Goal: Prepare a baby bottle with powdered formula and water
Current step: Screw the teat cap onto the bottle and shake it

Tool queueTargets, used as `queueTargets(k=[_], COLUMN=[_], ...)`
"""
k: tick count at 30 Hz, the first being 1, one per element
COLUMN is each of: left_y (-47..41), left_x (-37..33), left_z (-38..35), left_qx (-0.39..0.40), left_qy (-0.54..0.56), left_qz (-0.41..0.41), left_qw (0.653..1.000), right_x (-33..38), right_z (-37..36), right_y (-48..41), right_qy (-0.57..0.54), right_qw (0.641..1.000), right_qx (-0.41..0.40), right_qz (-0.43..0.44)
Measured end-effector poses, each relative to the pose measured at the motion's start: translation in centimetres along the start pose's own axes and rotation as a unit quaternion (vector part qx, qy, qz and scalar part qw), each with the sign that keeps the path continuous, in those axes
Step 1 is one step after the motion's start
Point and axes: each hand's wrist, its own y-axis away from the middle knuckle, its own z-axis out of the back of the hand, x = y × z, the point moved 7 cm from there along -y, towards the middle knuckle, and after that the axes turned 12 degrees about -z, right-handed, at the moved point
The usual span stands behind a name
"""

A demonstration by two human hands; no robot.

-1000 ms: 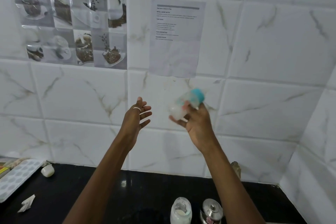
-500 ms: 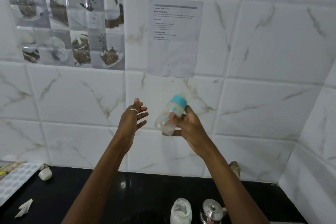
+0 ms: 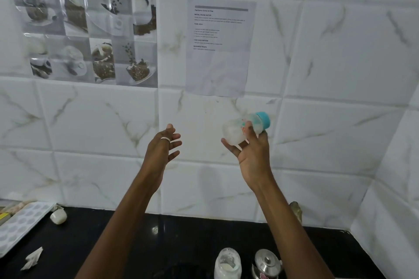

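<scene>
1. Shaking appears to be the step in hand. Head view: the right hand (image 3: 254, 154) is raised before the tiled wall (image 3: 340, 63), just to the 3 o'clock side of frame centre. Its grip is grasping the baby bottle (image 3: 235, 130), with the fingers wrapped round the body.
2. The bottle lies tilted, with the teal cap (image 3: 263, 120) pointing to about 2 o'clock and the base to about 8 o'clock. Cloudy white contents sit in the lower end, and the outline is slightly blurred.
3. Change noted: half a second ago the bottle stood steeper, cap near 1 o'clock, and lay closer to the left hand. It has since swung out to the right and tipped flatter. The picture a second ago shows a lean much like the present one, so I judge this a to-and-fro shake.
4. The left hand (image 3: 162, 149), at 8 o'clock of centre, has a released grip. Its fingers are spread and hold nothing, and it wears a ring (image 3: 165, 139). It has barely moved and is well apart from the bottle.
5. On the black surface (image 3: 181, 233) at 6 o'clock stand a jar of white powder (image 3: 227, 263) and, just beside it, a lidded steel pot (image 3: 266, 263). Neither is touched.
6. Judgement: with the cap on and the contents cloudy, filling looks done and mixing is well advanced. Whether any lumps remain cannot be told.
</scene>
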Motion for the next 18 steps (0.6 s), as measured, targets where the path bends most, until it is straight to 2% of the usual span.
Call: queueTargets(k=[2, 4, 5, 7, 9, 10, 13, 14, 15, 18], left_y=[-0.1, -0.1, -0.2, -0.1, 0.0, 0.0, 0.0, 0.0, 0.0, 0.2], left_x=[-0.1, -0.1, -0.1, -0.2, -0.3, -0.4, -0.8, -0.9, -1.0, -1.1], left_z=[0.2, 0.3, 0.2, 0.2, 0.2, 0.1, -0.3, -0.4, -0.4, -0.2], left_qx=[-0.004, -0.006, -0.005, -0.001, 0.002, 0.003, 0.005, 0.006, 0.008, 0.01], left_qy=[0.0, 0.001, 0.001, 0.0, -0.003, -0.004, 0.001, 0.003, 0.004, 0.002], left_qz=[0.001, 0.004, 0.003, -0.003, -0.01, -0.01, -0.008, -0.009, -0.011, -0.019], left_qw=[1.0, 1.0, 1.0, 1.0, 1.0, 1.0, 1.0, 1.0, 1.0, 1.0], right_x=[-0.6, -1.9, -1.8, -0.4, 0.5, 0.4, -1.5, -1.5, -0.9, 1.6], right_z=[-0.4, -0.9, -0.7, 0.0, 0.6, 0.5, -0.8, -0.8, -0.5, 0.7], right_y=[0.2, 0.6, 0.4, 0.1, -0.4, -0.4, 0.3, 0.4, 0.1, -0.3], right_qy=[0.106, 0.231, 0.233, 0.111, -0.002, 0.008, 0.206, 0.224, 0.192, -0.013], right_qw=[0.994, 0.969, 0.968, 0.993, 1.0, 1.0, 0.974, 0.97, 0.978, 1.0], right_qx=[0.005, 0.045, 0.05, 0.021, -0.003, -0.003, 0.049, 0.056, 0.043, -0.014], right_qz=[-0.022, -0.075, -0.073, -0.045, -0.01, -0.01, -0.078, -0.08, -0.068, 0.002])
